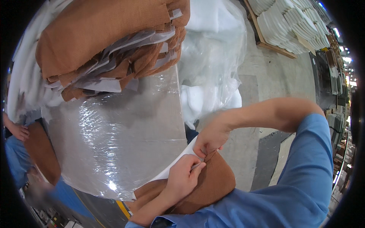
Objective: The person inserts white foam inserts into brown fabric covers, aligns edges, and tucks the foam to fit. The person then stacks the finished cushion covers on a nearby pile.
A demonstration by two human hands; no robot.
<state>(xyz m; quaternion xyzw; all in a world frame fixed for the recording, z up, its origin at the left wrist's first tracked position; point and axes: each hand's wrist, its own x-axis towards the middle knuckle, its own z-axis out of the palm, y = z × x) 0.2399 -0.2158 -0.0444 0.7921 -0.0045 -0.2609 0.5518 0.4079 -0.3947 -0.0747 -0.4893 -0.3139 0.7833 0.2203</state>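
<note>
A brown fabric cover [218,178] lies against my body at the near edge of the plastic-wrapped surface, with a white layer [167,171] showing along its far side. My left hand [181,178] is closed on the cover's edge, thumb and fingers pinched together. Just beyond it, my right hand [211,137] bends down from a raised elbow and pinches the same edge near a corner. Whatever small part lies between the fingertips is hidden. The underside of the cover is out of sight.
Brown fabric pieces [106,34] are heaped on the far part of the plastic-wrapped surface [140,121]. Clear bags of white filling [213,49] stand beyond. White padded pieces [292,22] sit on a wooden pallet [264,41]. At left, a co-worker's hand [19,131] touches a brown piece [42,152].
</note>
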